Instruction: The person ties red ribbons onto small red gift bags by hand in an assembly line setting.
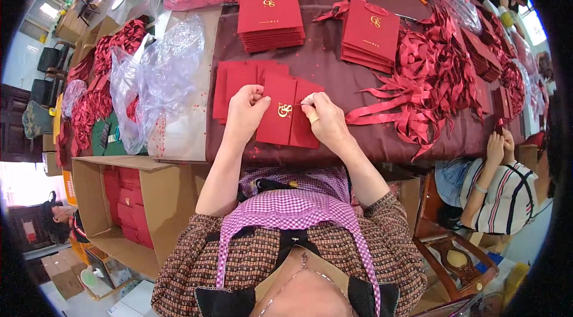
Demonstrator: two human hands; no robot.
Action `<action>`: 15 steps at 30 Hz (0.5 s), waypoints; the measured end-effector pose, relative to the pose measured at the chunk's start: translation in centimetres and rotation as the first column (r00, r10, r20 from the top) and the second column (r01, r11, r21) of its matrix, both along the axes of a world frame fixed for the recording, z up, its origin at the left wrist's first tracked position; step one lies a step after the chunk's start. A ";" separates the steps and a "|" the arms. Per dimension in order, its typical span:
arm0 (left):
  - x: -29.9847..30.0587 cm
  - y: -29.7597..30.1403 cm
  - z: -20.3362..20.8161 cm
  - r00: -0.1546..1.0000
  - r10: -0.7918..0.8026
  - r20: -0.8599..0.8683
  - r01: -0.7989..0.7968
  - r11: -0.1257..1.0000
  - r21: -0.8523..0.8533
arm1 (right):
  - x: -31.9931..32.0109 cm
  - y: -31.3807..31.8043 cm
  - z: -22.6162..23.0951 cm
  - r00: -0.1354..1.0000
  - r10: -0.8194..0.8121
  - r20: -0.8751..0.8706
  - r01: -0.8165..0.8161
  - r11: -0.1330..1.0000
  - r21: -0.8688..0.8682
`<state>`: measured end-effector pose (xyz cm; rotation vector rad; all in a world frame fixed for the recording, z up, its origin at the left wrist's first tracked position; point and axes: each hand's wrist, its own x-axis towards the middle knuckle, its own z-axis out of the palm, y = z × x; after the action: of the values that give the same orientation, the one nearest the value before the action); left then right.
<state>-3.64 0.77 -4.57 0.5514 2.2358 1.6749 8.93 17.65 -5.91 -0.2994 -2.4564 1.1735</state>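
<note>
A flat red gift bag (276, 127) with a gold emblem lies in front of me at the table's near edge, overlapping another red bag (307, 134). Beside its upper left edge, my left hand (248, 109) is closed in a pinch; what its fingertips hold is hidden. Over the right side, my right hand (325, 119) pinches something thin and small that I cannot make out, close to the emblem. A beige strip wraps one of its fingers. More red bags (239, 75) lie flat under and behind my left hand.
Behind stand a stack of red bags (271, 19) and another stack with ribbons (370, 33). Right lies a heap of red ribbons (427, 72); left, clear plastic bags (158, 78). A cardboard box (161, 212) holding red bags stands below left. A co-worker's hands (500, 141) are far right.
</note>
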 end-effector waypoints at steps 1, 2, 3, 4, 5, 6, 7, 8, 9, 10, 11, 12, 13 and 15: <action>-0.1 -0.1 0.0 1.000 -0.001 -0.001 0.001 1.000 0.002 | 0.1 -0.1 0.1 1.000 -0.005 0.009 0.005 1.000 -0.010; -0.2 -0.1 0.0 0.999 -0.026 0.039 0.024 0.999 0.031 | 0.0 -0.1 0.1 1.000 -0.009 0.019 0.009 1.000 -0.021; -0.3 -0.1 0.0 0.996 -0.052 0.077 0.047 0.997 0.062 | 0.0 -0.1 0.3 1.000 -0.009 0.019 0.009 1.000 -0.022; -0.2 -0.1 0.0 0.996 -0.051 0.077 0.047 0.997 0.062 | -0.1 0.0 0.5 1.000 0.006 0.023 -0.006 1.000 -0.026; -0.2 -0.1 0.0 0.994 -0.063 0.092 0.055 0.995 0.081 | -0.2 0.0 0.8 0.999 0.018 0.027 -0.018 0.999 -0.030; -0.2 -0.1 0.0 0.991 -0.074 0.108 0.063 0.993 0.100 | -0.3 0.0 1.1 0.999 0.016 0.027 -0.015 0.999 -0.030; 0.0 0.0 0.0 0.991 -0.076 0.108 0.065 0.993 0.101 | -0.5 -0.2 1.4 0.999 0.035 -0.007 -0.035 0.999 -0.013; 0.3 0.1 0.2 0.998 -0.055 0.029 0.053 0.996 0.067 | -0.8 -0.4 1.6 0.998 0.057 -0.042 -0.057 0.998 0.004; 0.6 0.1 0.3 0.998 -0.036 -0.050 0.038 0.999 0.034 | -1.2 -0.6 1.9 0.997 0.060 -0.041 -0.060 0.998 -0.009; 0.7 0.1 0.4 0.998 -0.036 -0.050 0.037 0.999 0.033 | -1.5 -0.8 2.1 0.997 0.061 -0.041 -0.061 0.998 -0.009; 0.7 0.1 0.5 0.998 -0.036 -0.058 0.039 0.998 0.046 | -1.9 -1.0 2.2 0.995 0.062 -0.073 -0.062 0.998 0.005; 0.8 0.1 0.6 0.997 -0.037 -0.065 0.041 0.997 0.058 | -2.2 -1.1 2.4 0.993 0.064 -0.104 -0.062 0.998 0.018; 1.0 0.1 0.9 0.997 -0.035 -0.065 0.039 0.998 0.059 | -2.4 -1.2 2.6 0.992 0.065 -0.103 -0.064 0.998 0.019; 1.4 0.2 1.5 0.987 -0.038 -0.155 0.041 0.999 0.018 | -2.7 -1.4 2.9 0.987 0.085 -0.136 -0.079 0.996 0.050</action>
<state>-2.27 0.93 -3.09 0.7499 2.2983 1.6910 6.26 16.22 -3.03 -0.1014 -2.3898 1.1317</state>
